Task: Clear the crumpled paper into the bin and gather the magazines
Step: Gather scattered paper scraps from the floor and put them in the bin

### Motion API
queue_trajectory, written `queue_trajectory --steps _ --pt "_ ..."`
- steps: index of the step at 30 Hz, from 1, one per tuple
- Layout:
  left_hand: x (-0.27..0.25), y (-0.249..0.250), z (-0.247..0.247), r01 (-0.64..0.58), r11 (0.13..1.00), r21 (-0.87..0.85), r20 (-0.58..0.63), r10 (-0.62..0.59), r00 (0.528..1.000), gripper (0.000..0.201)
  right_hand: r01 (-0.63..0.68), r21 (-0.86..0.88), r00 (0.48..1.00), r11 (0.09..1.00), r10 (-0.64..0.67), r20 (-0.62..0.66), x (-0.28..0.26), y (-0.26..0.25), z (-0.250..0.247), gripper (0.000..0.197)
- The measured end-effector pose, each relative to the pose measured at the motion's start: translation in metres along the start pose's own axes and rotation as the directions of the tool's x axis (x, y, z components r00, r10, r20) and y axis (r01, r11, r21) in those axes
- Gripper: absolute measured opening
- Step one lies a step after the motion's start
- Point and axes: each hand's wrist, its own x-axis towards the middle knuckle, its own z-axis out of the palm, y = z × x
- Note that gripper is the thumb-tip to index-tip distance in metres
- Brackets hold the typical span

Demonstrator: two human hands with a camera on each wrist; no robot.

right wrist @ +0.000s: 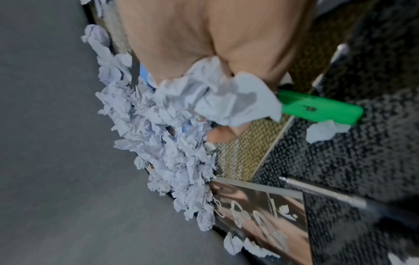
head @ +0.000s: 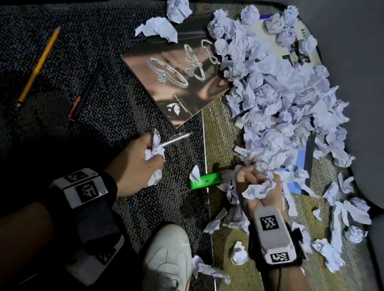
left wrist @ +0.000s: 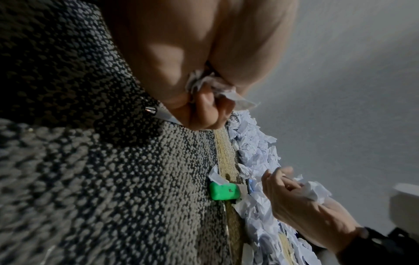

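A big heap of crumpled white paper (head: 280, 102) lies on the carpet against a grey sofa. A glossy jewellery magazine (head: 180, 76) lies left of the heap, its right edge under paper. A second magazine (head: 301, 55) shows at the back, mostly buried. My left hand (head: 143, 160) grips a wad of crumpled paper (head: 156, 150) on the dark carpet; the same wad (left wrist: 213, 86) pokes from my fist in the left wrist view. My right hand (head: 254, 179) clutches more crumpled paper (head: 258, 190) at the heap's near edge, seen again as a paper wad (right wrist: 217, 98) in the right wrist view. No bin is in view.
A green lighter-like object (head: 204, 179) lies between my hands. A silver pen (head: 178, 139) lies beside my left hand, a yellow pencil (head: 38, 67) and a dark pen (head: 86, 93) further left. My white shoe (head: 168, 251) stands near the bottom. Grey sofa cushions (head: 377, 75) border the right.
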Motion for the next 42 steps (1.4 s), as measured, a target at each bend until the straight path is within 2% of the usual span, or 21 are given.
queue_trajectory --steps 1,3,6,7,8,10,11,13,15,17,19,20,23,25,28,31,33,35,37,40,42 --pt "0.001 0.001 0.003 -0.007 1.000 0.019 0.006 0.007 1.000 0.023 0.039 0.071 0.999 0.997 -0.038 -0.022 -0.001 0.003 0.005 0.027" --pt "0.004 0.001 0.009 -0.046 0.991 0.123 0.006 0.046 0.999 0.014 0.072 -0.051 0.990 0.996 -0.077 -0.116 0.013 0.009 0.009 0.024" --pt "0.005 0.003 0.014 -0.104 0.964 0.245 0.002 0.107 0.994 0.011 0.020 -0.263 0.986 0.965 0.024 0.162 0.014 0.004 -0.003 0.049" --pt "0.004 0.005 0.015 -0.118 0.959 0.259 -0.006 0.123 0.992 0.011 -0.088 -0.314 0.967 0.945 0.156 0.200 0.014 0.000 -0.012 0.045" --pt "0.004 0.004 0.016 -0.128 0.953 0.273 -0.013 0.137 0.991 0.011 -0.136 -0.425 0.964 0.895 0.218 0.152 0.012 0.000 -0.011 0.036" --pt "0.001 0.002 0.017 -0.135 0.951 0.278 -0.002 0.141 0.990 0.013 -0.334 -0.357 0.891 0.872 0.415 0.182 0.013 0.011 -0.008 0.020" --pt "-0.001 -0.001 0.017 -0.135 0.955 0.263 0.009 0.137 0.990 0.011 -0.341 -0.351 0.905 0.872 0.406 0.130 0.008 0.010 -0.005 0.023" --pt "-0.001 -0.007 0.018 -0.168 0.948 0.270 0.037 0.164 0.986 0.014 -0.021 -0.598 0.996 0.801 0.071 0.061 0.006 0.009 -0.007 0.024" --pt "-0.001 -0.011 0.020 -0.215 0.920 0.329 0.103 0.191 0.976 0.026 0.232 -0.782 0.971 0.579 -0.180 0.155 0.002 0.010 -0.002 0.015" --pt "0.001 -0.012 0.021 -0.208 0.928 0.308 0.158 0.165 0.974 0.028 0.336 -0.910 0.922 0.244 -0.281 0.266 0.000 0.011 0.004 0.016" --pt "0.003 -0.014 0.021 -0.167 0.956 0.241 0.170 0.128 0.977 0.026 0.376 -0.907 0.888 -0.191 -0.204 0.411 -0.003 0.020 0.013 0.007" --pt "0.003 -0.015 0.021 -0.147 0.966 0.215 0.160 0.114 0.981 0.025 0.375 -0.852 0.889 -0.364 -0.117 0.442 -0.005 0.028 0.015 0.012" --pt "-0.001 -0.018 0.013 -0.125 0.975 0.183 0.134 0.101 0.986 0.024 0.370 -0.652 0.889 -0.662 0.049 0.455 0.002 0.050 0.013 0.034" --pt "-0.003 -0.022 0.008 -0.121 0.978 0.168 0.119 0.102 0.988 0.022 0.361 -0.514 0.871 -0.778 0.085 0.484 0.014 0.057 0.014 0.038" --pt "-0.005 -0.028 0.002 -0.143 0.971 0.193 0.083 0.129 0.988 0.022 0.329 -0.452 0.887 -0.829 0.106 0.450 0.027 0.057 0.023 0.022" --pt "-0.005 -0.029 0.000 -0.148 0.973 0.177 0.071 0.137 0.988 0.025 0.337 -0.543 0.893 -0.769 0.078 0.443 0.024 0.047 0.033 0.018" --pt "-0.003 -0.029 0.002 -0.144 0.974 0.175 0.082 0.131 0.988 0.026 0.398 -0.630 0.848 -0.667 0.005 0.530 0.009 0.029 0.032 0.019" --pt "-0.002 -0.028 0.006 -0.131 0.978 0.163 0.117 0.113 0.987 0.026 0.459 -0.617 0.808 -0.639 0.011 0.589 -0.018 0.013 0.019 0.014" --pt "-0.004 -0.026 0.012 -0.113 0.983 0.144 0.160 0.089 0.983 0.025 0.475 -0.527 0.804 -0.705 0.105 0.585 -0.045 0.008 -0.012 0.019" --pt "-0.011 -0.024 0.019 -0.106 0.980 0.168 0.187 0.074 0.980 0.028 0.435 -0.381 0.853 -0.816 0.239 0.464 -0.077 0.016 -0.072 0.043" --pt "-0.014 -0.021 0.023 -0.109 0.975 0.194 0.219 0.065 0.974 0.031 0.371 -0.298 0.883 -0.879 0.236 0.406 -0.093 0.020 -0.108 0.055"
